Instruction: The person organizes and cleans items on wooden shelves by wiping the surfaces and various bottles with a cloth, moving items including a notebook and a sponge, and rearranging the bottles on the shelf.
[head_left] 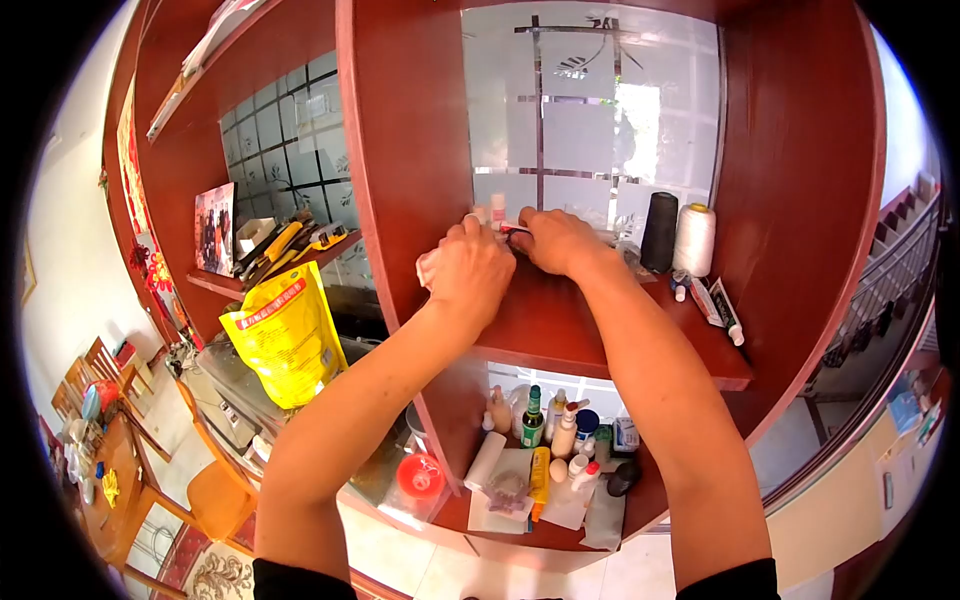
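Both of my hands reach onto the middle shelf (540,335) of a red-brown cabinet. My left hand (470,268) is closed, fingers curled downward; a pale pinkish item (425,268) shows at its outer side, its kind unclear. Beside it, my right hand (560,242) is closed too, its fingertips at a small dark and white item (515,231) that I cannot make out. Behind the hands stand small pale pink bottles (497,207). Right of my right hand are a black thread cone (659,232), a white thread cone (694,240) and a tube (727,310).
Below, a lower shelf holds a green bottle (532,418), a yellow tube (540,476) and several other bottles. To the left are a yellow bag (285,335), a red round container (419,476) and a wooden chair (218,500). A cabinet divider (375,180) rises left of my hands.
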